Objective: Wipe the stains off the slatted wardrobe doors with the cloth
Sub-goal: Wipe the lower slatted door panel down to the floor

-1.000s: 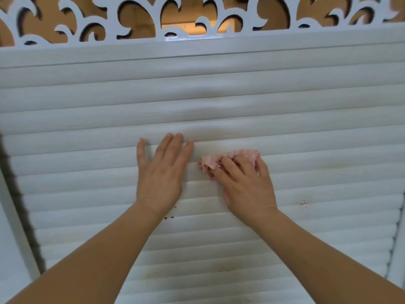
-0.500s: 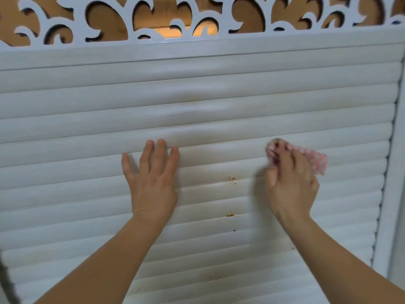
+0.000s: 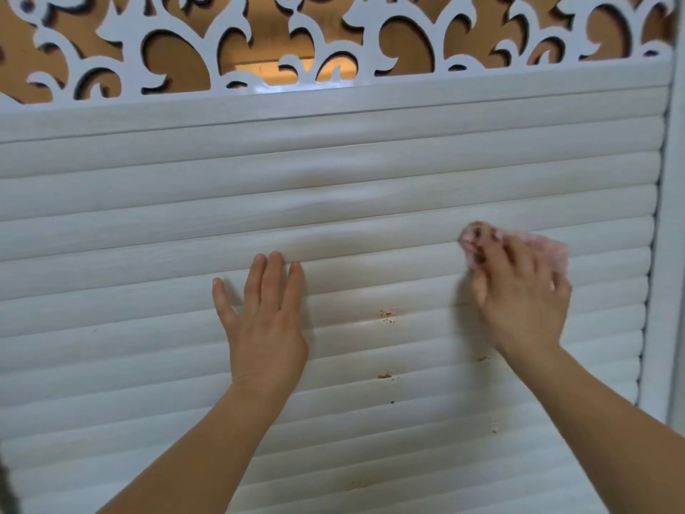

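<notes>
**Cloth pressed to the slats at the right, flat palm at the left**

The left hand (image 3: 265, 320) lies flat against the slatted wardrobe door (image 3: 148, 224), fingers straight and close together pointing up the panel, thumb spread out to its left side. It holds nothing; the palm and fingers simply rest on the white slats.

The right hand (image 3: 520, 294) is well apart from the left, at about the same height and a little higher at the fingertips. Its fingers are curled over a pink-and-white cloth (image 3: 552, 250), bunching it and pressing it onto the slats. The cloth shows beyond the fingertips and out past the hand's right side; the hand and cloth are blurred, so the exact finger placement is hard to read.

Between the two hands, slightly below the level of the knuckles, sits a cluster of orange-brown stains (image 3: 387, 315). A second orange spot (image 3: 384, 375) lies further down, level with the left wrist, and a small mark (image 3: 482, 359) sits just beside the right wrist on its left. Fainter specks dot the slats below the forearms.

Just right of the cloth hand runs the door's white upright frame (image 3: 667, 291). Above both hands, past the top slats, is a white cut-out scrollwork panel (image 3: 333, 42) with a brown surface behind it.
</notes>
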The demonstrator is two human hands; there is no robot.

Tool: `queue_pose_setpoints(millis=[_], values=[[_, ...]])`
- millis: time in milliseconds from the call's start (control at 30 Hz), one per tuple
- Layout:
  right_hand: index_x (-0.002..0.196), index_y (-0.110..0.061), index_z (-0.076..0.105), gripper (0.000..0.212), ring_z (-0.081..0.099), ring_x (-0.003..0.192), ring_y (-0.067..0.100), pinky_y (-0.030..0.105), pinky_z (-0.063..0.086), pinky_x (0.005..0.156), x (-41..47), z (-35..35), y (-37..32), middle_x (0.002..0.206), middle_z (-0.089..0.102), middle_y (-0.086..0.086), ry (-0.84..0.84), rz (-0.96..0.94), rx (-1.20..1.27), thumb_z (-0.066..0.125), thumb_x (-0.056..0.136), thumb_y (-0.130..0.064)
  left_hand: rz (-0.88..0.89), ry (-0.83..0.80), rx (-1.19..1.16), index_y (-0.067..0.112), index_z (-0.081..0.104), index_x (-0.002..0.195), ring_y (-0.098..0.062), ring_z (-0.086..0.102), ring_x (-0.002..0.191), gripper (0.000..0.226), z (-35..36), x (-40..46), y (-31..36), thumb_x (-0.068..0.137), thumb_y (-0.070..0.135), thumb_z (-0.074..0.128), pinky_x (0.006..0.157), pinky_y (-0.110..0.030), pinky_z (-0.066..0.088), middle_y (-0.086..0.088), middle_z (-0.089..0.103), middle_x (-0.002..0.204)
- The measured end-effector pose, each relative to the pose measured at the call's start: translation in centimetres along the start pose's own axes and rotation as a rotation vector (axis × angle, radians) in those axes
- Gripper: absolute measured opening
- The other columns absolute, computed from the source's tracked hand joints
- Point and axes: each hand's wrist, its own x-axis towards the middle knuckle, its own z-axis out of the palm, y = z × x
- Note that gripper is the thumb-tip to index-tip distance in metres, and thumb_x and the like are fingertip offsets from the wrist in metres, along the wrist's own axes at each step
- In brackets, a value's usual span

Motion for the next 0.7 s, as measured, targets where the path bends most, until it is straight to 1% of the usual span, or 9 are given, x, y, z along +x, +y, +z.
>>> queue_pose_setpoints(millis=[67, 100, 133, 200, 267, 367, 433, 600, 700], values=[[0.128, -0.021, 0.055, 0.052, 0.045, 0.122, 0.033, 0.05, 0.034, 0.096, 0.4, 0.0, -0.7, 0.131, 0.053, 0.01, -0.001, 0.204, 0.101, 0.032, 0.085, -0.039, 0.006, 0.018, -0.016, 0.006, 0.049, 0.128, -0.029, 0.028, 0.134, 0.07, 0.0, 0.0, 0.2, 0.065, -0.001, 0.019, 0.107, -0.056, 0.0, -0.016, 0.04, 0.141], [0.125, -0.02, 0.057, 0.05, 0.046, 0.12, 0.034, 0.05, 0.035, 0.094, 0.3, -0.2, -1.8, 0.128, 0.054, 0.011, 0.024, 0.218, 0.127, 0.035, 0.084, -0.037, 0.029, 0.031, -0.026, 0.006, 0.049, 0.128, -0.029, 0.028, 0.134, 0.07, 0.0, 0.1, 0.5, 0.065, -0.002, 0.02, 0.107, -0.057, 0.001, -0.016, 0.039, 0.141], [0.121, -0.019, 0.059, 0.047, 0.049, 0.115, 0.034, 0.048, 0.038, 0.09, -0.2, -0.4, -3.4, 0.122, 0.057, 0.012, 0.053, 0.145, 0.134, 0.038, 0.082, -0.036, 0.067, 0.044, -0.035, 0.007, 0.049, 0.127, -0.028, 0.029, 0.133, 0.069, 0.0, 0.2, 0.8, 0.065, -0.002, 0.02, 0.107, -0.058, 0.003, -0.016, 0.04, 0.141], [0.116, -0.021, 0.062, 0.046, 0.053, 0.109, 0.033, 0.044, 0.039, 0.083, -1.4, -0.8, -6.4, 0.116, 0.059, 0.01, 0.092, -0.14, 0.119, 0.041, 0.077, -0.034, 0.153, 0.065, -0.046, 0.007, 0.05, 0.127, -0.028, 0.032, 0.132, 0.068, -0.1, 0.7, 1.8, 0.066, -0.002, 0.022, 0.106, -0.06, 0.007, -0.017, 0.044, 0.14], [0.118, -0.026, 0.062, 0.047, 0.049, 0.112, 0.03, 0.045, 0.037, 0.088, -2.2, -0.7, -8.2, 0.12, 0.057, 0.005, 0.076, -0.384, 0.141, 0.043, 0.076, -0.034, 0.195, 0.078, -0.053, 0.005, 0.054, 0.126, -0.028, 0.034, 0.13, 0.066, -0.2, 1.3, 2.8, 0.068, 0.0, 0.023, 0.105, -0.059, 0.009, -0.018, 0.047, 0.138], [0.119, -0.029, 0.061, 0.046, 0.046, 0.114, 0.03, 0.044, 0.041, 0.089, -0.8, -0.3, -7.1, 0.122, 0.057, 0.002, 0.102, -0.55, 0.106, 0.045, 0.077, -0.032, 0.184, 0.089, -0.062, 0.003, 0.057, 0.124, -0.03, 0.034, 0.129, 0.064, 0.2, 2.1, 3.6, 0.069, 0.001, 0.024, 0.105, -0.058, 0.011, -0.019, 0.05, 0.136], [0.119, -0.025, 0.062, 0.044, 0.045, 0.114, 0.032, 0.044, 0.045, 0.086, 0.9, 0.2, -4.4, 0.124, 0.057, 0.006, 0.148, -0.51, 0.086, 0.046, 0.078, -0.03, 0.173, 0.117, -0.059, 0.003, 0.057, 0.125, -0.032, 0.034, 0.129, 0.063, 0.6, 2.3, 3.8, 0.069, -0.001, 0.026, 0.104, -0.06, 0.013, -0.019, 0.05, 0.135], [0.124, -0.015, 0.06, 0.046, 0.047, 0.112, 0.038, 0.054, 0.05, 0.08, 4.2, 0.5, -0.8, 0.122, 0.057, 0.018, 0.195, -0.042, 0.166, 0.044, 0.084, -0.027, 0.189, 0.195, -0.063, 0.002, 0.053, 0.126, -0.034, 0.035, 0.128, 0.062, 1.4, 2.1, 3.9, 0.069, -0.003, 0.029, 0.105, -0.06, 0.016, -0.019, 0.051, 0.134], [0.127, -0.019, 0.059, 0.048, 0.048, 0.114, 0.037, 0.048, 0.048, 0.086, 2.8, 0.1, -4.3, 0.124, 0.056, 0.016, 0.21, -0.149, 0.177, 0.045, 0.082, -0.03, 0.179, 0.211, -0.068, 0.002, 0.055, 0.124, -0.034, 0.037, 0.126, 0.059, 1.6, 2.3, 4.1, 0.07, -0.003, 0.031, 0.107, -0.058, 0.014, -0.019, 0.053, 0.132]])
